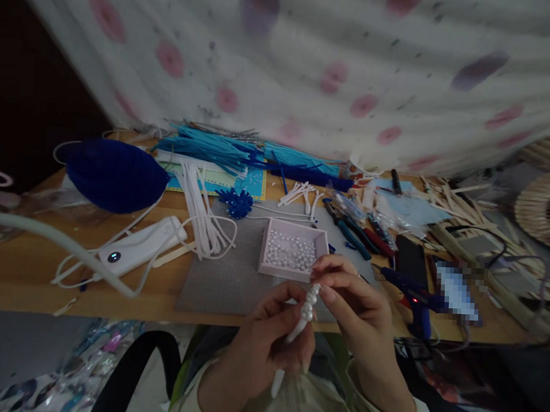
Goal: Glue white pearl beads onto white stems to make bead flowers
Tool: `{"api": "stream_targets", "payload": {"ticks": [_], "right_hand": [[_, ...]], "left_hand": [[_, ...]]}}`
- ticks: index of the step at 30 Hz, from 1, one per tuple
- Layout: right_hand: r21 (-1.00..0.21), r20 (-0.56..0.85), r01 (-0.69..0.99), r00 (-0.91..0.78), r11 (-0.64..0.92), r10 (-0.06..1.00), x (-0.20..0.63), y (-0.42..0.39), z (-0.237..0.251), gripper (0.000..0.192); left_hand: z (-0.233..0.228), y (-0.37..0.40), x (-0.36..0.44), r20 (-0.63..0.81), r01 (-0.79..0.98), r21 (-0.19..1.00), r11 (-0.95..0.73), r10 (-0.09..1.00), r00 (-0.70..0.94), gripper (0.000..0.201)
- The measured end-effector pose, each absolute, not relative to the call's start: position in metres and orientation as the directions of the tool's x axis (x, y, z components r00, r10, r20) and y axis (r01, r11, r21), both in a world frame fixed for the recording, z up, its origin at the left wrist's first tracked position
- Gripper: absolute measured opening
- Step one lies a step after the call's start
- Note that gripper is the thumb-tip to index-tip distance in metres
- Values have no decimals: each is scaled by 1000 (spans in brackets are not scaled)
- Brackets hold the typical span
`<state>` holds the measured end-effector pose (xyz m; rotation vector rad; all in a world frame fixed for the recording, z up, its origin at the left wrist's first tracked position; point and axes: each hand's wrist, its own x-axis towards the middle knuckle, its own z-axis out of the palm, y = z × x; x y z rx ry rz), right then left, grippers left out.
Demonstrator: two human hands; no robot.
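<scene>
My left hand [282, 329] grips a narrow white band [294, 333] between thumb and fingers, just in front of my body. Pearl beads [309, 303] sit along the band's upper part, and its lower end shows below my fingers. At the upper end of the beads, the thumb and fingers of my right hand [355, 299] are closed in a pinch; whether a loose bead is between them is hidden. Just beyond both hands stands a pale pink box [266, 268] holding many pearl beads [291, 251].
A grey mat [218, 288] lies under the box. To the right are pliers [349, 229], a blue glue gun [418, 298] with a red light, and a phone [412, 259]. Leftward lie a white power bank [140, 249], cables and white strips [202, 212]. Blue pipe cleaners [205, 146] lie behind.
</scene>
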<state>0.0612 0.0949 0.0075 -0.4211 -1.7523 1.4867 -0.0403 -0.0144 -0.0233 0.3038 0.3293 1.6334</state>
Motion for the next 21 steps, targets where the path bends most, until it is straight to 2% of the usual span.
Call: {"api": "stream_targets", "payload": {"ticks": [6,11,18,21], "right_hand": [[-902,402,-150,-635,405,660,65,96,10,11],[-905,392,-129,-623,405,677,69,94,10,17],[-888,427,-156,-626,432,652,69,86,16,7],[-864,469,-154,-594,480,654,70,85,15,10]], "left_hand": [[-17,-16,-40,-12,-904,423,-65,997,-77,30],[-15,-19,-43,-34,-893,441,-83,993,-109,26],[-20,-19,-40,-34,-875,474,-96,991,-127,27],[-19,-20,-40,-51,-871,483,-89,990,-130,25]]}}
